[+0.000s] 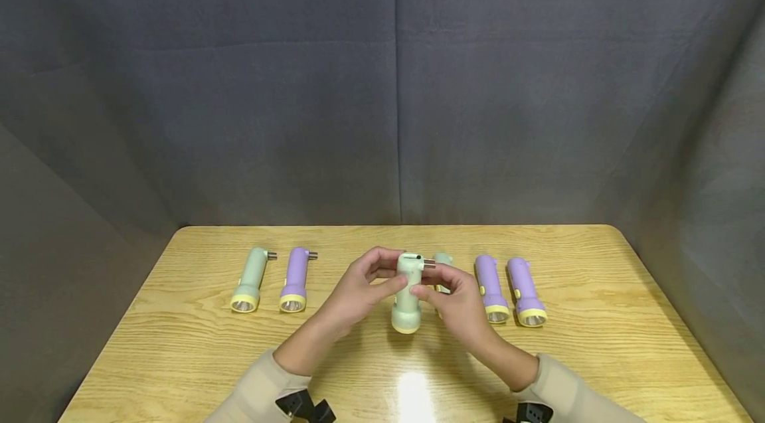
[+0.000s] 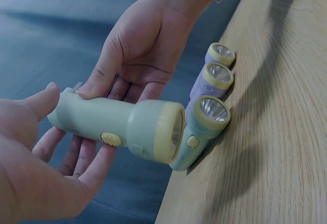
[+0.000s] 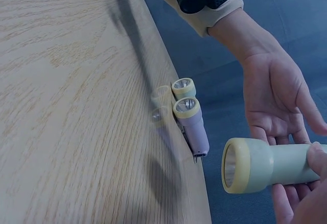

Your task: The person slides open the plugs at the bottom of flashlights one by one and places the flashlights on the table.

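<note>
Left hand [image 1: 358, 293]: holding; fingers curl behind the held green flashlight [image 1: 408, 303], thumb over its front;
Right hand [image 1: 459, 302]: pinching the same flashlight; thumb on the front of the barrel, fingers behind it;
Flashlight in hand: the held green flashlight is at lower centre of the frame, raised off the table [image 1: 358, 370]; lens end toward the bottom, metal prongs [image 1: 429, 266] pointing right;
Right of centre: a half-hidden green flashlight [image 1: 443, 257] shows behind the right hand; beside it lie the inner purple flashlight [image 1: 489, 280] and the outer purple flashlight [image 1: 523, 283];
Left of centre: the far-left green flashlight [image 1: 253, 273] lies near the left purple flashlight [image 1: 295, 273]; both have prongs out to the right;
Backdrop: dark grey curtain [image 1: 269, 111] across the upper frame;
Bottom edge: beige sleeves [image 1: 257, 390]; black wrist cameras [image 1: 299, 404].
</note>
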`<action>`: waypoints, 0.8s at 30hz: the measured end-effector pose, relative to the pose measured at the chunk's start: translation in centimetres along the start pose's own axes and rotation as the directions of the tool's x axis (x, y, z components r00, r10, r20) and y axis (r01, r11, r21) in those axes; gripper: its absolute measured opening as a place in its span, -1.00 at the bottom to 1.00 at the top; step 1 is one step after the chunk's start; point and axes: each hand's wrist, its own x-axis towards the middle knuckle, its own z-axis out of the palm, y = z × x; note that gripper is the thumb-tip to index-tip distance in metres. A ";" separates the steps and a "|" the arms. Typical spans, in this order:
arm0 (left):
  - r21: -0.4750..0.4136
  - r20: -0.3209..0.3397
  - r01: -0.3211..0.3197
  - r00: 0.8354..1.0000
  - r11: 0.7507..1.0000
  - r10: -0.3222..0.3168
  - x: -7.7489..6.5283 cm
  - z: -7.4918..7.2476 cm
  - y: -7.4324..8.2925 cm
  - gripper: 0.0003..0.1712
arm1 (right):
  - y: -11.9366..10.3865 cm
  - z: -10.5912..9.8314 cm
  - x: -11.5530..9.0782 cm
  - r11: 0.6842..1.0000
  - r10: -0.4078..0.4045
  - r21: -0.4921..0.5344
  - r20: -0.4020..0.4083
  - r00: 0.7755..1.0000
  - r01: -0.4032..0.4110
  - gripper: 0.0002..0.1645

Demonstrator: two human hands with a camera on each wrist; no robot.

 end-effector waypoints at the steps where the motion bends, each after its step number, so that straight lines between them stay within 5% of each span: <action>1: -0.002 0.008 -0.008 1.000 1.000 0.008 0.0 -0.1 0.0 -0.52 | 0.0 0.0 0.0 1.000 -0.001 -0.003 0.000 1.000 0.001 -0.71; 8: -0.027 0.045 -0.033 0.998 0.999 0.034 -0.1 -0.4 -0.2 -0.42 | -0.4 0.0 0.1 0.998 0.043 0.051 0.014 0.999 -0.044 -0.70; 24: -0.039 0.043 0.014 0.999 0.999 -0.012 -0.3 -0.4 -0.9 -0.31 | -0.7 0.0 0.4 0.963 0.204 0.164 0.073 0.976 -0.214 -0.61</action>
